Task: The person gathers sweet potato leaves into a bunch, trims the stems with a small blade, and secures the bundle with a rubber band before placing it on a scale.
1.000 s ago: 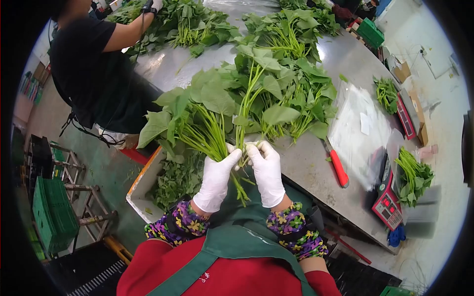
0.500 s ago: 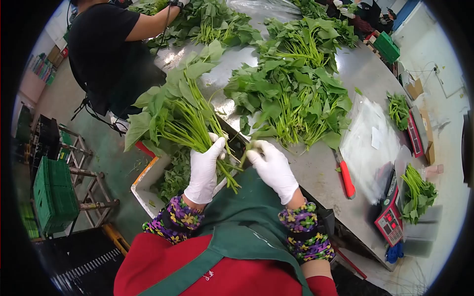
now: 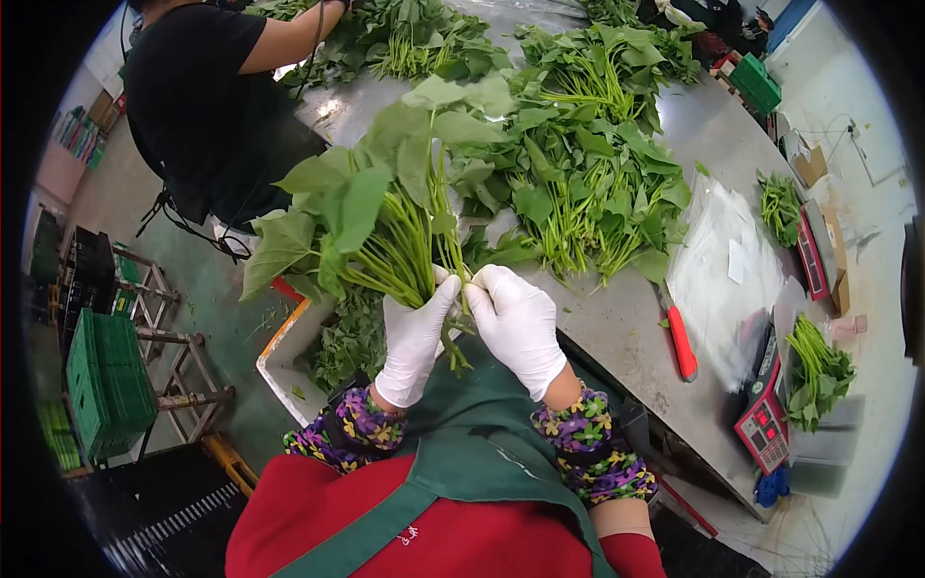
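Stems (image 3: 403,252) partly hidden behind the hands (image 3: 414,337) (image 3: 520,323)

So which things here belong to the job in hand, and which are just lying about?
Part of the job:
left hand, gripping the leafy bunch
right hand, at its stems
probably the leafy pile

Apparently lying about for now:
red-handled tool
clear plastic
nearer scale
green crates

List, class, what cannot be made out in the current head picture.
Head view: the gripped part of the stems, hidden by the left hand.
Head view: whether the right hand grips a stem, hidden by its fingers.
Head view: the full hand of the co-worker, cut off by the top edge.
Head view: numbers on the near scale, too small.
Head view: bottom of the box, under leaves.
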Demonstrator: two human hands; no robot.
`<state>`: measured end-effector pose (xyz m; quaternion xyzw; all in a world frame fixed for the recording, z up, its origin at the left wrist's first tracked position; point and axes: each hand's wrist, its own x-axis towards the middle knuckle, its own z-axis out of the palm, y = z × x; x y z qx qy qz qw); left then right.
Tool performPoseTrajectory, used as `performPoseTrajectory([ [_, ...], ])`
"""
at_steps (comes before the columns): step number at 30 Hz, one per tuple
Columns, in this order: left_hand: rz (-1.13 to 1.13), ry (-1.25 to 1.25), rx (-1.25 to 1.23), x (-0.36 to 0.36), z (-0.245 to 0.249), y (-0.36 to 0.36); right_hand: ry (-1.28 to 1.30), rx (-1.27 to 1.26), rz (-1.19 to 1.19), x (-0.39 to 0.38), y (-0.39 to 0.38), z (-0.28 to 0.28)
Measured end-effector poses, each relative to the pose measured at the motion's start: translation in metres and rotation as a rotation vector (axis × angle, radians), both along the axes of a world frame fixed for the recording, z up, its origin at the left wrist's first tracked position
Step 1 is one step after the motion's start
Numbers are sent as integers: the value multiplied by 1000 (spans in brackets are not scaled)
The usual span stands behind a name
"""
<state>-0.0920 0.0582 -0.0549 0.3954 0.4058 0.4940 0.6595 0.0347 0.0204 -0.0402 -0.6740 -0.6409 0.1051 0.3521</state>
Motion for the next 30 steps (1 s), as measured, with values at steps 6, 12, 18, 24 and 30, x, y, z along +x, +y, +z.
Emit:
performPoseTrajectory([
  [6,21,10,9,1,6,1,567,-95,-124,6,9,-4],
  [12,-6,67,23,3,8,-6,135,-40,-21,10,14,9],
  [18,-58,101,-12,3,6,-3,-450,-52,-137,10,20,5],
  [24,-96,39,-14,1,8,-2,515,-277,-1,26,16,-4],
  [30,-186,116,-12,-1,8,-7,1168,-319,110,31,19,0],
])
